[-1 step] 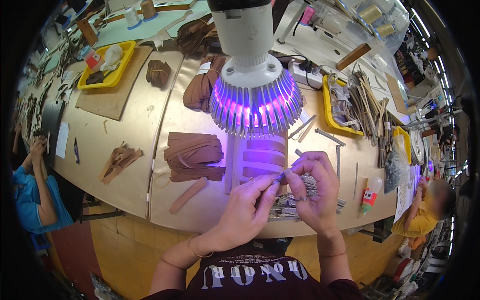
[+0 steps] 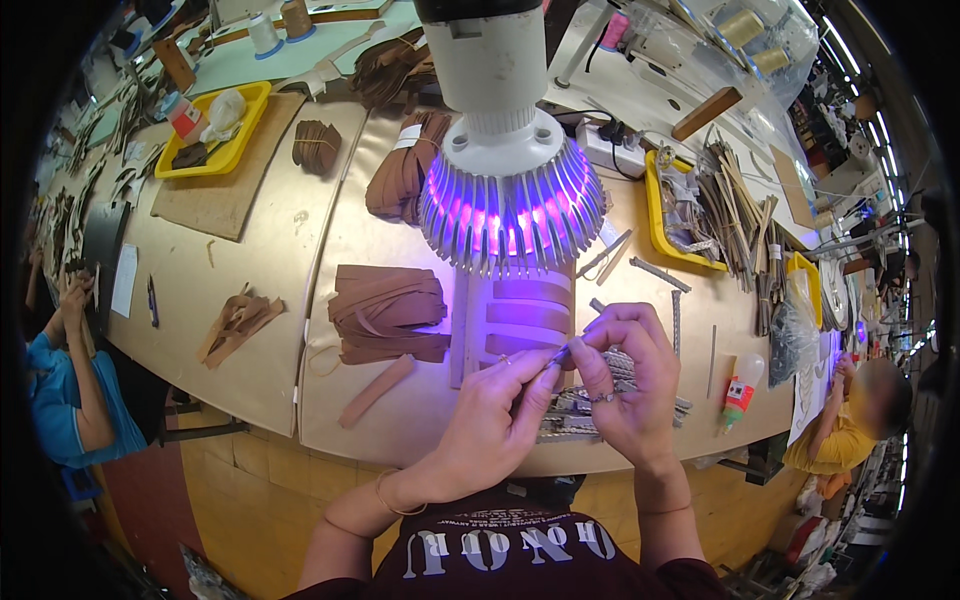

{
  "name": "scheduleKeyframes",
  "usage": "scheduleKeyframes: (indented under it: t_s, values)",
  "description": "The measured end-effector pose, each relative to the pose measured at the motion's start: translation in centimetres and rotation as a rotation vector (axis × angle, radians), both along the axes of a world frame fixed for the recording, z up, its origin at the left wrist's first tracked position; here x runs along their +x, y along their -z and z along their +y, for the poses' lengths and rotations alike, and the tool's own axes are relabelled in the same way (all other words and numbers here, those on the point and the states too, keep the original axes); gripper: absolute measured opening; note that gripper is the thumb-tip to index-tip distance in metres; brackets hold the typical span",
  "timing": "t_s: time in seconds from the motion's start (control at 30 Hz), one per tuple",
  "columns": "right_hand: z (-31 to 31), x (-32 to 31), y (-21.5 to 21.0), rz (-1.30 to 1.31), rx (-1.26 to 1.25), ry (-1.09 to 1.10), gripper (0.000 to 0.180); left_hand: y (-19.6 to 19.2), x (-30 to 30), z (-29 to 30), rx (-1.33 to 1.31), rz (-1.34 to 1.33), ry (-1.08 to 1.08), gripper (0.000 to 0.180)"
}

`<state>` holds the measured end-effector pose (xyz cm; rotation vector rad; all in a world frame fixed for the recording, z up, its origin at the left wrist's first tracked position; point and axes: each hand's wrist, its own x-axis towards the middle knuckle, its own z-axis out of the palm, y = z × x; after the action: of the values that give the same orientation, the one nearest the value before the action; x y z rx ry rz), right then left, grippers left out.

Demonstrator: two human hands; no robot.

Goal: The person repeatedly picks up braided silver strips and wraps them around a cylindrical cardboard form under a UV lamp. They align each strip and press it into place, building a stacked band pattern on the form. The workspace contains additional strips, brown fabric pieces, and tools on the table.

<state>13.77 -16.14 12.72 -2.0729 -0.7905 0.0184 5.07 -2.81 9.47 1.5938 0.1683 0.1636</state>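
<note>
My left hand (image 2: 500, 410) and my right hand (image 2: 632, 385) meet under the lamp (image 2: 510, 200), which glows violet. Both are closed in a pinch, fingertips almost touching. Between them shows the end of a small dark strip (image 2: 562, 355); the fingers cover most of it, so its exact kind is unclear. Just beyond, flat brown strips (image 2: 530, 317) lie side by side across a pale board. Braided grey strips (image 2: 570, 420) are heaped beneath and beside my right hand. Left of the board rests a stack of brown strips (image 2: 385, 310), with a single strip (image 2: 377, 390) nearer me.
Bundled brown strips (image 2: 410, 170) lie behind the lamp. A yellow tray (image 2: 660, 220) and a squeeze bottle (image 2: 740, 392) stand to the right. Another yellow tray (image 2: 235, 140) is at far left. Co-workers in blue (image 2: 85, 400) and yellow (image 2: 835, 430) sit on either side.
</note>
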Motion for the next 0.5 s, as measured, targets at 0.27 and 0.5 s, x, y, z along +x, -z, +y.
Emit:
scheduleKeyframes:
  t_s: [0.27, 0.5]
  values:
    - [-0.3, 1.8, 0.3, 0.326, 0.104, -0.088, 0.011, 0.9, 0.8, 0.4, 0.026, -0.111, 0.021, 0.021]
    - [-0.7, 1.7, 0.6, 0.609, 0.279, -0.137, 0.012, 1.2, 1.0, 0.5, -0.064, -0.161, -0.038, 0.019]
